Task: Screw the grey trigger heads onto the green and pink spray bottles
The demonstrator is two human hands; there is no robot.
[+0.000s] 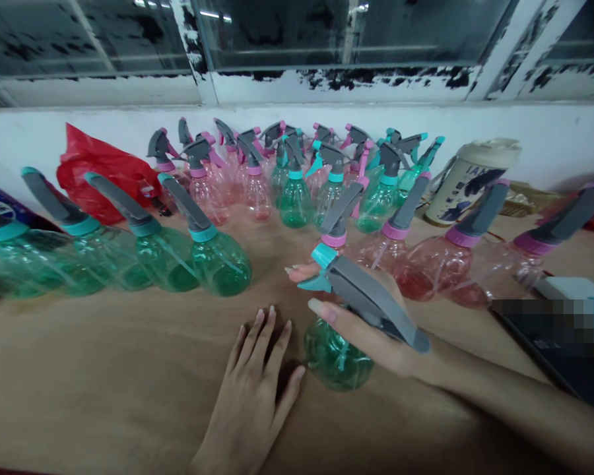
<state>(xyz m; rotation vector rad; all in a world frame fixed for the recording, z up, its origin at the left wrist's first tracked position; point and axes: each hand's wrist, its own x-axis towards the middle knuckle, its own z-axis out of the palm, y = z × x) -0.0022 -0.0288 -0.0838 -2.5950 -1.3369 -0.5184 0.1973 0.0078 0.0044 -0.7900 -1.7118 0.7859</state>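
Note:
My right hand (371, 330) is closed around the neck of a green spray bottle (336, 359) with a grey and turquoise trigger head. The bottle's nozzle points to the left, and part of its neck is hidden by my fingers. Flat on the table lies my left hand (257, 382), fingers spread, just left of that bottle and holding nothing. Further left, a row of green spray bottles (220, 264) stands on the table. Pink spray bottles (420, 267) stand in a row behind and to the right of my right hand.
Several pink and green spray bottles (294, 201) crowd the table's back by the wall. A red plastic bag (103, 181) sits at back left, a white printed cup (470, 181) at back right. A dark flat device (554, 343) lies at the right on the brown table (103, 369).

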